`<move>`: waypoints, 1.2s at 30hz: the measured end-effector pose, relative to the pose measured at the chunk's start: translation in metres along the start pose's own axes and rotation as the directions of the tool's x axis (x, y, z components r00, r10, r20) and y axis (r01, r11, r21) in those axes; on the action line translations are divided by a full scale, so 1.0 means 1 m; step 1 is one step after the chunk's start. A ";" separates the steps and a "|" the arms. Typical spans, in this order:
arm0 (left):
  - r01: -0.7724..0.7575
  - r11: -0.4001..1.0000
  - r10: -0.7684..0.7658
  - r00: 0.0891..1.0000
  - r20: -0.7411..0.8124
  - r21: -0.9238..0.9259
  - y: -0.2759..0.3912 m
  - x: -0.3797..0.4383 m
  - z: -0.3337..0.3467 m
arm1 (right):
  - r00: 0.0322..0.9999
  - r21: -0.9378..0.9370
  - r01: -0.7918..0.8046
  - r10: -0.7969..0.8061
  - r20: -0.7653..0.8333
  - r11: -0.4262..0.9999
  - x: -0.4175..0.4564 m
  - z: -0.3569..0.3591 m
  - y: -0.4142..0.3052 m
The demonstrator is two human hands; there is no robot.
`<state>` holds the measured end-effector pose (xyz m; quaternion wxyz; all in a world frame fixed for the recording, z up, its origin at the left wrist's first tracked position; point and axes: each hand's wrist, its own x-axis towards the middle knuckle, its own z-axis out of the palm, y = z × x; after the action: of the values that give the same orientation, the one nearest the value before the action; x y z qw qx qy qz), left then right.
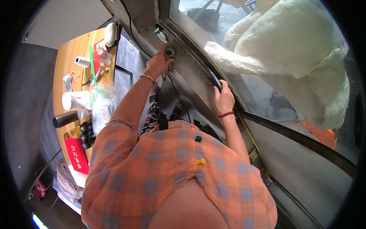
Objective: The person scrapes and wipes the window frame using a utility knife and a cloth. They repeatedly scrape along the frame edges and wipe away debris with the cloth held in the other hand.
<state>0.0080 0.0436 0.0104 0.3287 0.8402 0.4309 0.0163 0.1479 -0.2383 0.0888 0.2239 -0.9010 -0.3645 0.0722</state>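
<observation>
My left hand (158, 64) reaches to the concrete window sill, its fingertips beside a tape-like ring (170, 52). Crumpled white material (160, 81) shows below the palm; whether my fingers grip it is hidden. Farther along, a small white tube with a dark green end (160, 35) lies on the sill, close to the fingertips. My right hand (224, 98) is closed around a slim dark teal object (216, 81), perhaps a phone seen edge-on, next to the window frame.
Left stands a wooden table (64, 54) with a thread cone (82, 61), a hammer (100, 70), a plastic bag (101, 114) and a dark thermos (65, 119). Behind the glass is a large white sculpted form (286, 48). A black cable (130, 31) runs down the wall.
</observation>
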 end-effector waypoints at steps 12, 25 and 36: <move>0.030 0.999 -0.031 0.998 -0.060 -0.019 -0.008 -0.028 0.018 | 1.000 0.247 0.013 -0.007 -0.025 0.969 0.011 0.022 0.004; 0.041 0.998 -0.044 0.996 -0.076 -0.047 -0.015 -0.026 0.027 | 0.992 0.234 -0.076 0.050 0.116 0.969 0.035 0.023 -0.010; 0.088 0.995 -0.087 0.996 0.014 -0.049 0.001 -0.028 0.013 | 0.995 0.318 -0.056 0.028 0.093 0.947 0.055 0.041 -0.027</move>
<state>-0.0050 0.0161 0.0077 0.3524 0.8121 0.4649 0.0077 0.1586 -0.1688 0.0662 0.3492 -0.8563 -0.3380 0.1744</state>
